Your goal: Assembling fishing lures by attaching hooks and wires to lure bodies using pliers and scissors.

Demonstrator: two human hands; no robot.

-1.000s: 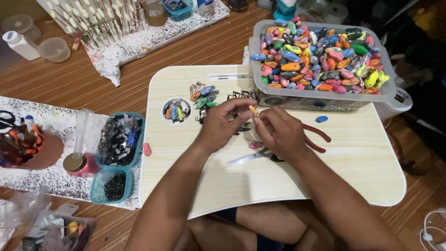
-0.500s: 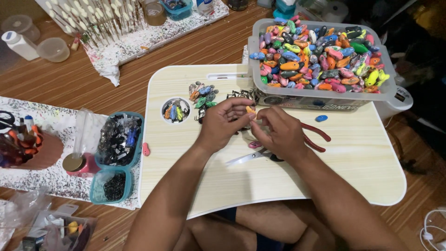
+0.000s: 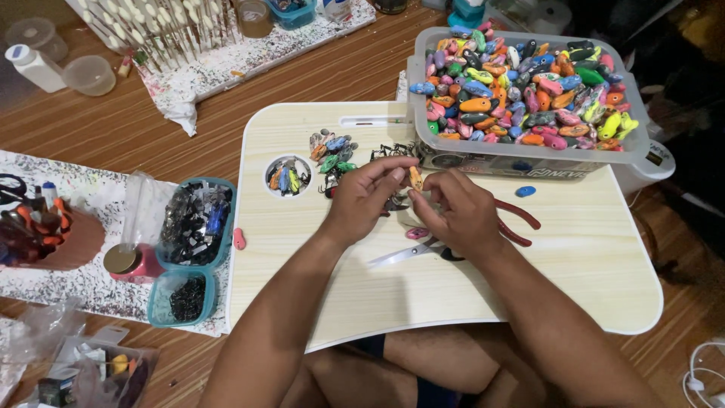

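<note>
**Small painted piece pinched over the lap table**

Wooden flooring with a reddish grain spreads under everything, and on it sits a pale wood-grain lap table (image 3: 529, 279) with rounded corners, across the person's knees. Near the table's centre the left hand (image 3: 364, 198) and right hand (image 3: 453, 211) meet, fingers curled in. Both hands close on a small orange-yellow painted oval piece (image 3: 415, 178), held upright between the fingertips just above the tabletop; the left thumb and forefinger pinch it from one side, the right fingertips from the other.

At 1 o'clock from the hands stands a clear plastic tub (image 3: 521, 162) heaped with many-coloured oval pieces, its wall close behind the fingers. At 10 o'clock a loose cluster of coloured pieces with metal clips (image 3: 331, 151) lies beside a round cup hole in the table (image 3: 287, 176) that holds a few more. Red-handled pliers (image 3: 517, 223) lie at 3 o'clock, partly under the right hand. Scissors with silver blades (image 3: 404, 253) rest at 6 o'clock, a small pink oval piece (image 3: 416, 233) just above them. A blue oval piece (image 3: 526, 191) lies alone near the tub. Off the table at 9 o'clock, a teal tray of dark metal clips (image 3: 198, 223) sits on paint-speckled paper.
</note>
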